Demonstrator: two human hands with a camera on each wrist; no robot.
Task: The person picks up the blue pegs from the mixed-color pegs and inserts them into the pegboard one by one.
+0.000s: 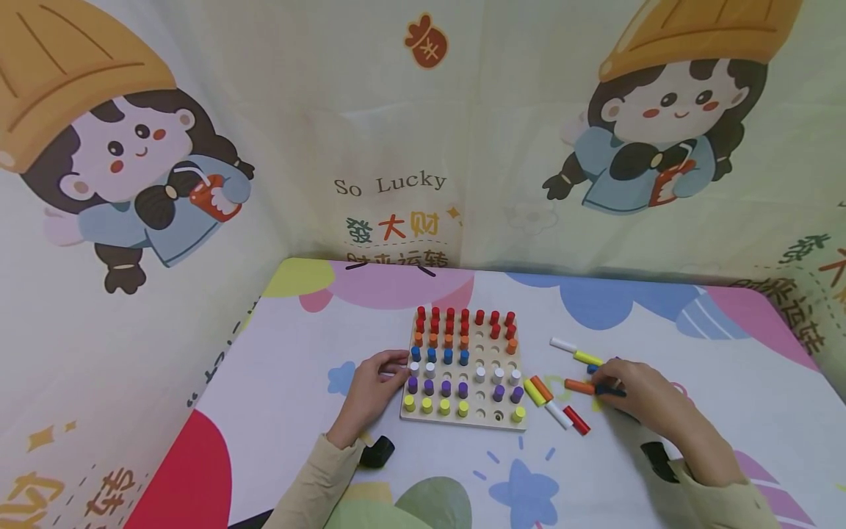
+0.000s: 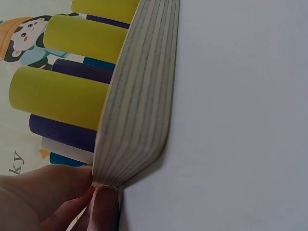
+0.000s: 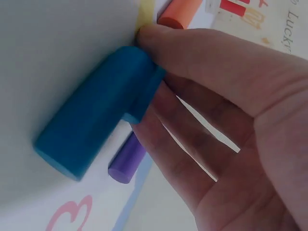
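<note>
A wooden pegboard [image 1: 456, 421] stands on the table, its rows holding red, orange, blue, white, purple and yellow pegs, with some holes bare. My left hand [image 1: 372, 389] holds the board's left edge near the front corner, thumb and finger against it in the left wrist view. At the right, my right hand [image 1: 637, 393] is among loose pegs. There, a blue peg [image 3: 94, 113] lies at the thumb and fingertips, apparently pinched; a second blue piece shows partly behind it. Close by are an orange peg [image 1: 578, 386] and, in the right wrist view, a purple peg [image 3: 127, 159].
Between the board and my right hand lie a yellow peg [image 1: 534, 393], a white peg [image 1: 558, 415] and a red peg [image 1: 576, 420]. Farther back is another white peg [image 1: 563, 344]. A printed cloth [image 1: 291, 470] covers the table, and printed curtains [image 1: 489, 147] stand behind it.
</note>
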